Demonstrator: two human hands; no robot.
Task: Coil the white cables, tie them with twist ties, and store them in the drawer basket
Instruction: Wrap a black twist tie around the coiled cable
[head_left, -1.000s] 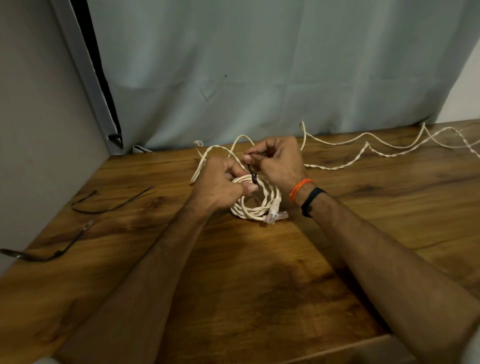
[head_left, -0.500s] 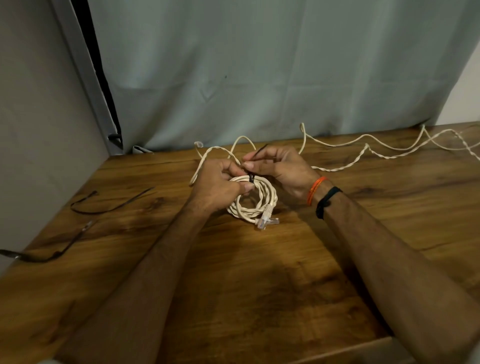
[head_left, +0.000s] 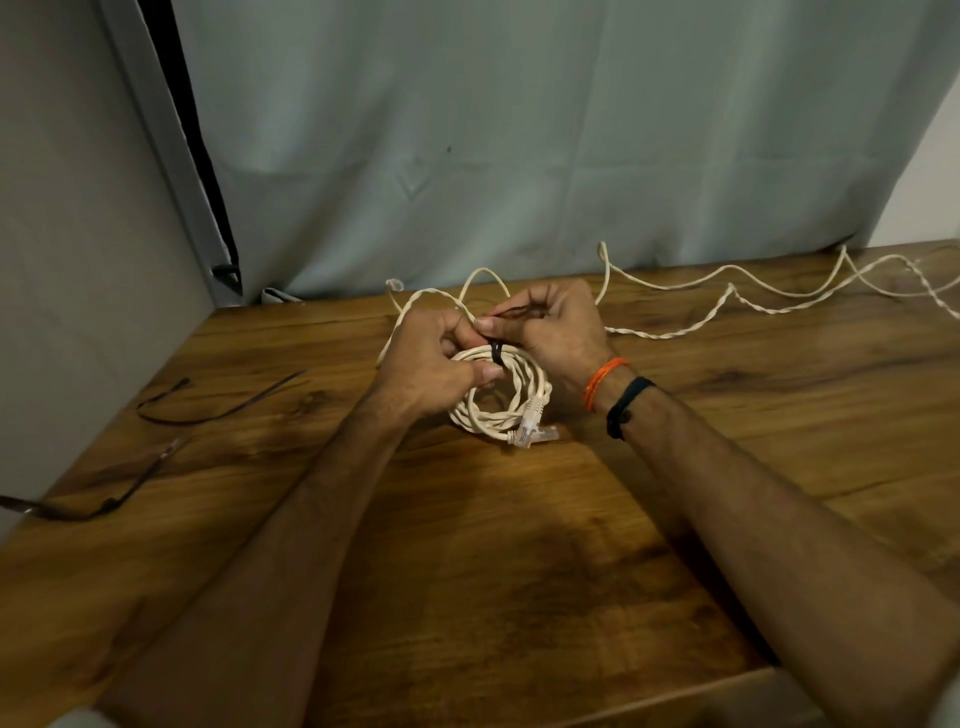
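**Coiled cable gripped at the tie**

Coiled white cable (head_left: 498, 400) rests on the worktop (head_left: 519, 571), a black twist tie (head_left: 496, 351) looped around its top. Left hand (head_left: 431, 364) grips the coil; right hand (head_left: 556, 327) pinches the tie's ends. Another white cable (head_left: 727, 296) trails behind.

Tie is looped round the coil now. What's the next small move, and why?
Probably twist the tie ends tight. The black twist tie already wraps the coiled cable; the right hand pinches its ends and the left hand grips the coil, but it does not look closed yet.
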